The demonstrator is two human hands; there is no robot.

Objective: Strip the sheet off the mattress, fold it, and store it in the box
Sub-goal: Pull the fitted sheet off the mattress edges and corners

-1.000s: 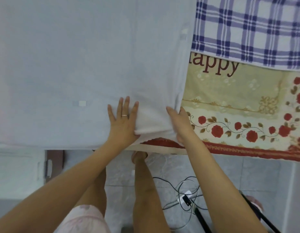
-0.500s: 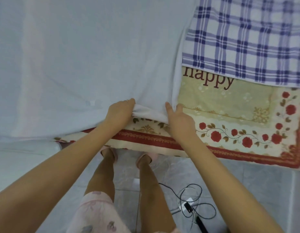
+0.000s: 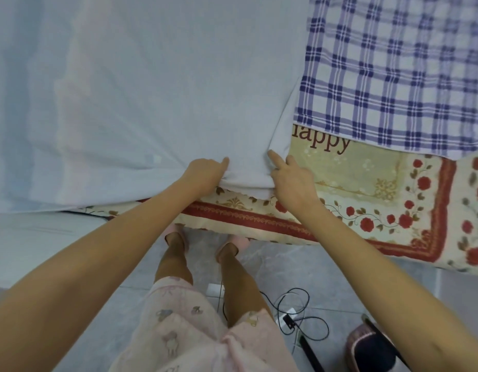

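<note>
A pale white sheet (image 3: 157,89) covers most of the bed, and its near right corner is lifted off the edge. My left hand (image 3: 205,173) is closed on the bunched corner of the sheet. My right hand (image 3: 291,181) grips the same corner from the right, with its index finger stretched along the fabric. Under the sheet lies a floral bed mat (image 3: 366,189) with red roses and the word "happy". No box is in view.
A blue-and-white checked cloth (image 3: 398,71) lies on the bed at the upper right. Below are my legs and slippers on a grey tiled floor (image 3: 286,264), with white and black cables and a charger (image 3: 288,320). A dark pink-rimmed object (image 3: 372,350) stands at the lower right.
My left hand has gone from flat on the sheet to closed on its corner. Both hands have pulled the corner up off the bed edge, which uncovers more of the floral mat's red border.
</note>
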